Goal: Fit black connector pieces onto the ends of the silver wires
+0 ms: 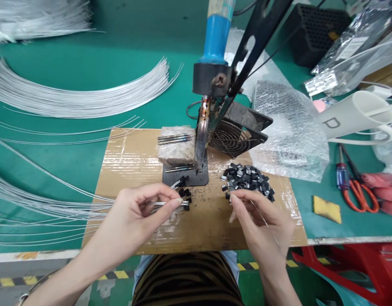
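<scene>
My left hand (141, 214) pinches a small bundle of thin silver wires (166, 204) whose ends carry small black caps (185, 199). The wires trail off to the left over the green table. My right hand (258, 216) is curled, its fingertips at the near edge of a pile of small black parts (247, 177), and it holds a single thin wire (262, 219). Both hands hover over a taped cardboard sheet (202, 221). Just beyond them a soldering iron (204, 127) with a blue handle stands clamped, tip down on a dark metal plate (186, 176).
Bundles of long silver wires (78, 95) fan across the left of the green table. A small fan (236, 134), bubble wrap (288, 131), a white tube (355, 114), red-handled scissors (358, 193), a screwdriver (342, 174) and a yellow sponge (326, 209) lie to the right.
</scene>
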Tool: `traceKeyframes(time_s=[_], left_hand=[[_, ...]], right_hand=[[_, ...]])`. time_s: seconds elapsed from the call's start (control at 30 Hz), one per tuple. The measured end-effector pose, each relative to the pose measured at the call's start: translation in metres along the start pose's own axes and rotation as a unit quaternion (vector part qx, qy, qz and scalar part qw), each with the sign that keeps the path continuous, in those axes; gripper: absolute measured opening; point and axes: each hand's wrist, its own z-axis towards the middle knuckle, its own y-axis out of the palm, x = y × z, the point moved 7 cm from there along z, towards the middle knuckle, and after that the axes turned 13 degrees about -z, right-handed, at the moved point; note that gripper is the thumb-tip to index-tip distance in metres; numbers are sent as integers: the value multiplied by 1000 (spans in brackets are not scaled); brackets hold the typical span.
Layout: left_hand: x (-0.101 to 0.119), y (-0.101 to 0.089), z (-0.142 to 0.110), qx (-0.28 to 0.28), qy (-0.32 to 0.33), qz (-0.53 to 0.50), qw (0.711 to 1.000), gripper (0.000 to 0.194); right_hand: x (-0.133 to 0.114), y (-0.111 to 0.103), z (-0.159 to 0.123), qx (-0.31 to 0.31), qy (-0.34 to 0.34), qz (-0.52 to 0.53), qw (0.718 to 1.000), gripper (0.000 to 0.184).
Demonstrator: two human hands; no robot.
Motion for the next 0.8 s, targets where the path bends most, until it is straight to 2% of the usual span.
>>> traceKeyframes(time_s=[0.2,0.4,0.67,0.8], left_hand=[[6,-1,2,20,15,-12,1000,9],[14,0,-3,30,27,45,998,13],[11,2,-6,36,17,22,999,10],[10,3,-4,37,13,7,999,9]], right_hand=[[-1,-1,-1,8,1,3,1000,13],[-5,1,-1,11,3,20,1000,14],[-13,14,-2,-35,18,57,998,14],[-14,19,-1,-36,31,104,993,15]])
